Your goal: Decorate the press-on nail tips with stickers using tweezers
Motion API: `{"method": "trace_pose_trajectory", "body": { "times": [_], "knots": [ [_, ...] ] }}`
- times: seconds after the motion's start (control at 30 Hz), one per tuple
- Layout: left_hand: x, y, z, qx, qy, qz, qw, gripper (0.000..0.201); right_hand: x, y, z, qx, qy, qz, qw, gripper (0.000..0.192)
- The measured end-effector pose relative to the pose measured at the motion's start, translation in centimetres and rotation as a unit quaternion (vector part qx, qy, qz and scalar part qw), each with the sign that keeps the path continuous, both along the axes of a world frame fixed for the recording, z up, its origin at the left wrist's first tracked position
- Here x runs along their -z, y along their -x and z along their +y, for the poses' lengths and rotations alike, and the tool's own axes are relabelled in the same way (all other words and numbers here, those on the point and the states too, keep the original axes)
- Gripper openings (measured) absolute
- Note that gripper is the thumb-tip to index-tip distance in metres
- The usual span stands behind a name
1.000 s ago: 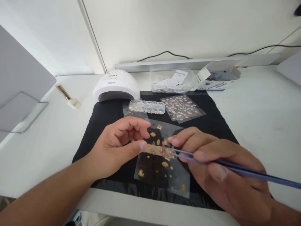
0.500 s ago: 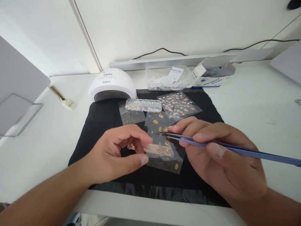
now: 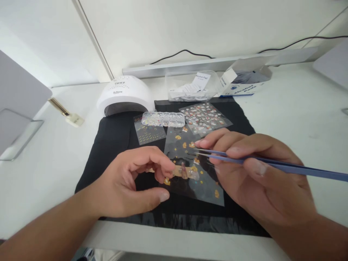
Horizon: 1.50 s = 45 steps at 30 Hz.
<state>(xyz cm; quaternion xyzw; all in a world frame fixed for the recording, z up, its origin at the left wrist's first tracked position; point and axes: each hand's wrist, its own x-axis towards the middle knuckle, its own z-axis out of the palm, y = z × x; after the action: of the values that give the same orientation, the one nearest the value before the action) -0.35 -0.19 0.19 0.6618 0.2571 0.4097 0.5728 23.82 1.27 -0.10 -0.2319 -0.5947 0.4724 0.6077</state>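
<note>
My right hand [image 3: 261,170] grips a pair of blue tweezers [image 3: 272,165], their thin tips slightly apart over a clear sticker sheet [image 3: 176,150] with small orange-brown figures. My left hand [image 3: 136,177] is curled with thumb and fingers apart, and I see nothing between them. Its fingertips hover over or touch a peach-coloured strip [image 3: 176,170] that carries small glossy nail tips; the fingers cover its left part. Whether the strip lies on or under the clear sheet is hard to tell.
A black cloth [image 3: 114,141] lies under the work. Behind are a rhinestone case [image 3: 163,119], two more sticker sheets [image 3: 208,117] [image 3: 149,132], a white nail lamp [image 3: 125,92], a clear tub [image 3: 190,87] and an alcohol pad box [image 3: 241,85]. A polish bottle [image 3: 73,119] stands left.
The lower part of the clear sheet has shifted right and towards me. My left thumb and fingers have spread a little wider. The tweezers have moved slightly right and up.
</note>
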Motion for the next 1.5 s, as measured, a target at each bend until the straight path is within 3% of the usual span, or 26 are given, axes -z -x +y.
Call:
{"method": "trace_pose_trajectory", "body": {
  "times": [0.33, 0.57, 0.73, 0.93, 1.17, 1.5],
  "knots": [
    [0.0, -0.2, 0.1, -0.026, -0.024, -0.003, 0.999, 0.033, 0.0, -0.1, -0.3, 0.007, 0.005, -0.009, 1.000, 0.010],
    [0.1, -0.4, 0.0, -0.080, -0.102, 0.043, 0.991, 0.035, 0.0, 0.4, -0.5, -0.025, -0.062, -0.035, 0.997, 0.015],
    [0.1, -0.5, 0.2, -0.077, -0.118, 0.026, 0.990, 0.034, -0.1, 0.2, -1.0, -0.039, -0.082, -0.078, 0.993, 0.017],
    [0.3, 0.0, 0.3, -0.081, -0.113, -0.012, 0.990, 0.027, -0.2, -0.4, -1.5, -0.033, -0.099, -0.072, 0.992, 0.018],
    [1.1, 0.0, 0.0, -0.112, -0.086, -0.028, 0.990, 0.039, -0.6, -0.6, -1.8, -0.009, -0.090, -0.090, 0.992, 0.015],
    [0.8, -0.4, -0.1, -0.129, -0.072, -0.044, 0.988, 0.044, -0.7, -0.4, -1.7, -0.016, -0.100, -0.099, 0.990, 0.017]
  ]
}}
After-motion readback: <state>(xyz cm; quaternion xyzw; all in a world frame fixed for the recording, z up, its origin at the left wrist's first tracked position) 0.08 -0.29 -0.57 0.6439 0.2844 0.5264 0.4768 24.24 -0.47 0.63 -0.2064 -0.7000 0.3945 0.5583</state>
